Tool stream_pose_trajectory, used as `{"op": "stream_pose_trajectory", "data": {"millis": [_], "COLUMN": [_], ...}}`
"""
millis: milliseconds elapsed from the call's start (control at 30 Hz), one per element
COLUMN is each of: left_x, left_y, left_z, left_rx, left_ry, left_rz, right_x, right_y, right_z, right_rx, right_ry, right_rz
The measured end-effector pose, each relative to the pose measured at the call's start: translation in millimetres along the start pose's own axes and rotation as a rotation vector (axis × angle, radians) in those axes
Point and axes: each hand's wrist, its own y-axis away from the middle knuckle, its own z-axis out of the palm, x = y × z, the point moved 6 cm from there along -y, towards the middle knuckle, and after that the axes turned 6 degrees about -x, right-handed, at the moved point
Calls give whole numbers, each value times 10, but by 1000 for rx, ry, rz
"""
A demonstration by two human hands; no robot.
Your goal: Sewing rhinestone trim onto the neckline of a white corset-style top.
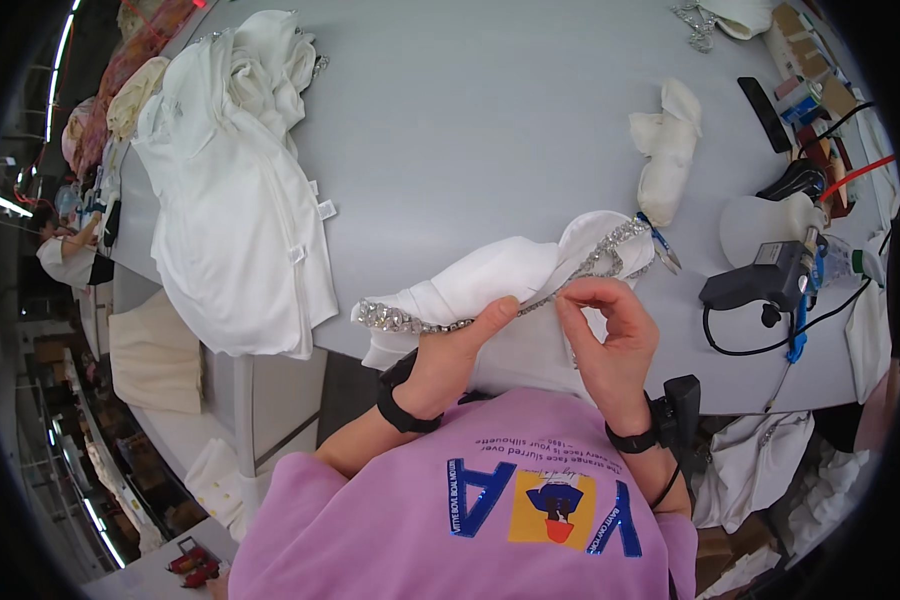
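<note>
A white garment [490, 270] edged with a silver rhinestone trim [400, 318] lies across the table's near edge in front of me. My left hand [450, 360] is closed on it from below, the thumb pressed along the trim. At the right part of the trim, my right hand [615, 325] has thumb and forefinger drawn together in a pinch. Whatever is between those fingertips is too small to make out. Just past the garment's right end lies a pair of blue-handled snips [662, 245].
A pile of white garments [235, 190] covers the table's left side. Beyond the snips lies a rolled cream cloth [668, 155]. On the right are a dark grey corded tool [760, 285], a black phone-like slab [763, 114] and a cardboard box [798, 45]. A person [70, 250] works far left.
</note>
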Motion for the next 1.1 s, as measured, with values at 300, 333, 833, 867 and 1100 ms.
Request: {"op": "stream_pose_trajectory", "data": {"millis": [300, 333, 833, 867, 1100], "left_x": [90, 96, 91, 94, 98], "left_y": [121, 136, 222, 223, 234], "left_z": [-23, -17, -47, -46, -25], "left_rx": [25, 28, 11, 14, 3], "left_ry": [-148, -145, -6, 7, 34], "left_rz": [42, 44, 49, 47, 64], "right_x": [-315, -339, -499, -504, -510], "right_y": [21, 9, -9, -12, 3], "right_z": [75, 73, 186, 192, 192], "right_rx": [-105, -108, -117, -119, -124], "right_ry": [515, 515, 653, 653, 659], "right_rz": [-265, -266, -498, -508, -528]}}
